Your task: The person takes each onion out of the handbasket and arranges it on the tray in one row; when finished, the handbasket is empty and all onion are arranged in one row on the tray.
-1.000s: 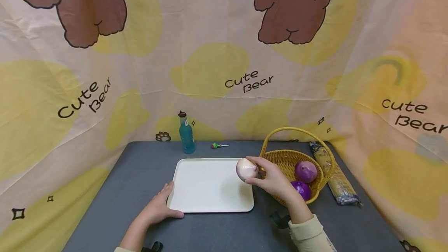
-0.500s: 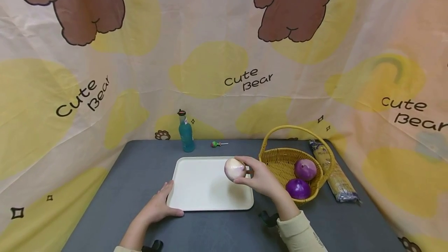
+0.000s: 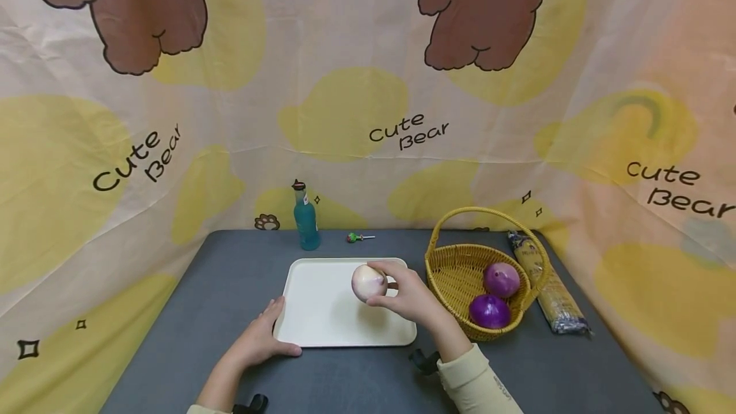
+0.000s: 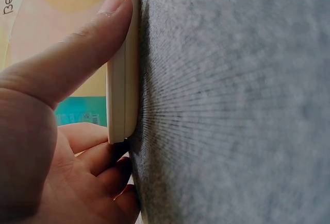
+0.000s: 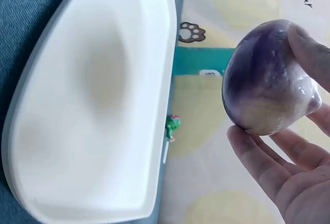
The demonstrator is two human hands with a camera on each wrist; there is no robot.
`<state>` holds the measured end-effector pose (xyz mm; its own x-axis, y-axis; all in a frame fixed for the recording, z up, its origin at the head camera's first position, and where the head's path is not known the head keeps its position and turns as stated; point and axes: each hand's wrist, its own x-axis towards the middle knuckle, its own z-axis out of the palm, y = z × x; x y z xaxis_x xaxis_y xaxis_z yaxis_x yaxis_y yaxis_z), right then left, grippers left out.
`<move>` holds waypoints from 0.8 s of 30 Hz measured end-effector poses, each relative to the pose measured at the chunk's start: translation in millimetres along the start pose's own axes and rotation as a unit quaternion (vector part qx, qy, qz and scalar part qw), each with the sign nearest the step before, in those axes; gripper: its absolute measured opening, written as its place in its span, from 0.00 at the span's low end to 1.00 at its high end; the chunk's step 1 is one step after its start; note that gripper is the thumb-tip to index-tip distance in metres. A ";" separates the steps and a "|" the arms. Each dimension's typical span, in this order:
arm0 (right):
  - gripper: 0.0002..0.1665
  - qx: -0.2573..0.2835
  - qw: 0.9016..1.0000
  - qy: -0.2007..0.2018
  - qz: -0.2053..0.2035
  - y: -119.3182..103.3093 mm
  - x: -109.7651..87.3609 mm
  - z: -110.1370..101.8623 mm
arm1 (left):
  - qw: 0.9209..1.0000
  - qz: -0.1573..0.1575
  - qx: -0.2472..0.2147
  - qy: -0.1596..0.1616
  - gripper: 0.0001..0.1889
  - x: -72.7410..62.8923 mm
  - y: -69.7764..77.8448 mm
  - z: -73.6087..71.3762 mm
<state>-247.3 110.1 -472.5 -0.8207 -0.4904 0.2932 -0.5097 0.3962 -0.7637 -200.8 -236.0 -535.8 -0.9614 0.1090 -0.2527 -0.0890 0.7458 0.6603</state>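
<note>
Onion (image 3: 367,283) moved left above tray (image 3: 313,312); only right-wrist view shows its dark-purple patch.

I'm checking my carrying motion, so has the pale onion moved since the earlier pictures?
Yes. In the head view, judged against the standing blue bottle, the pale onion has moved left, farther in over the white tray.

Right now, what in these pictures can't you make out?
Head view: a fingertip of the right hand, hidden behind the onion.
Left wrist view: a fingertip of the left hand, hidden behind the white tray.
Right wrist view: neck of the teal bottle, hidden behind the onion.
Head view: lettering on the yellow package, too small.
Head view: tops of the brown bears, cut off by the frame.
</note>
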 end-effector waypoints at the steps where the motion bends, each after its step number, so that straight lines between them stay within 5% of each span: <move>1: 0.42 -0.001 1.000 -0.002 -0.001 0.8 1.0 1.9 | 1.000 0.001 0.000 0.000 0.72 0.2 0.0 -0.3; 13: 0.43 0.043 0.998 -0.009 0.036 5.1 9.3 30.8 | 1.000 0.013 0.005 0.006 0.71 -2.6 -2.5 6.2; 24: 0.43 0.039 0.998 -0.007 0.038 -2.7 36.1 57.9 | 1.000 0.020 0.003 0.014 0.70 -1.4 1.0 2.7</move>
<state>-260.6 46.4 -493.1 -0.8526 -0.4720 0.2242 -0.4228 0.3711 -0.8268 -198.8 -233.7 -536.6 -0.9711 0.1205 -0.2061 -0.0486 0.7455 0.6648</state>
